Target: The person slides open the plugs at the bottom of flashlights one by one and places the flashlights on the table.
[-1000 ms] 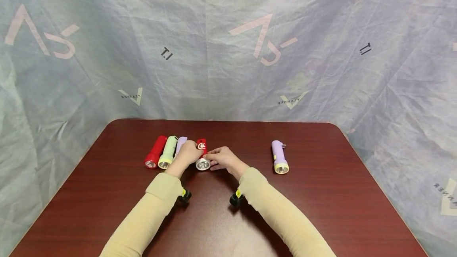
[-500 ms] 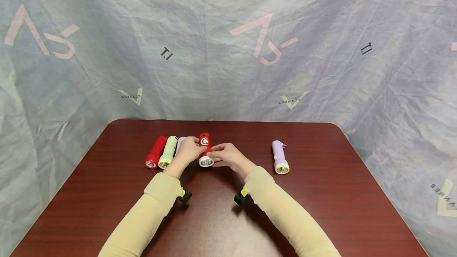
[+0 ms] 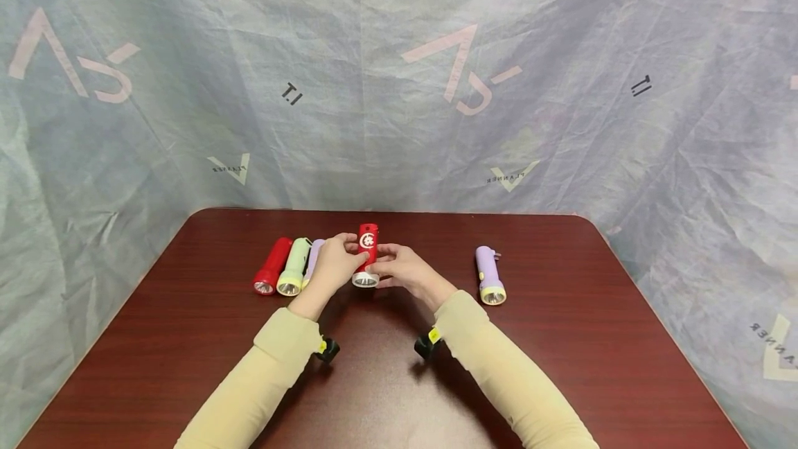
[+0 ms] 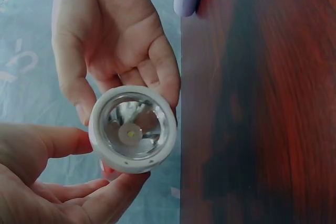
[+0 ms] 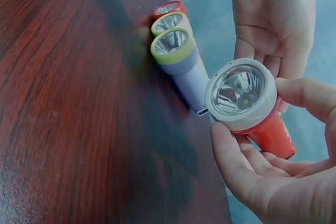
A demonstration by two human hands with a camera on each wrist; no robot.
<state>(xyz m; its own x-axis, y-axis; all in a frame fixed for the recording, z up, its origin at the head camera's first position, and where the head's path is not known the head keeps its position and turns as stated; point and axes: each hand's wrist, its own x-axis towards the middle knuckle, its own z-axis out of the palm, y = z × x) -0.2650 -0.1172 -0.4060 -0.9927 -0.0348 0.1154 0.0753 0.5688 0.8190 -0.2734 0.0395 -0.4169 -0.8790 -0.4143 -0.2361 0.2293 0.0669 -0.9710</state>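
In the head view a red flashlight (image 3: 368,244) with a white head and a white mark on its body is held upright-looking between both hands, lens toward me. My left hand (image 3: 337,262) grips its left side, thumb across the body. My right hand (image 3: 408,272) holds it from the right, near the head. The left wrist view shows its round lens (image 4: 131,129) facing the camera, with fingers of both hands round the rim. In the right wrist view, thumb and fingers of the right hand (image 5: 278,182) pinch the white head (image 5: 241,95).
Left of the hands lie a red flashlight (image 3: 272,267), a pale green one (image 3: 293,269) and a lilac one (image 3: 314,255), side by side and partly hidden by the left hand. Another lilac flashlight (image 3: 488,270) lies alone at right on the dark red table (image 3: 374,380).
The held red flashlight has risen off the table and shifted right, away from the row. Both hands moved with it; the right hand now holds it more fully.
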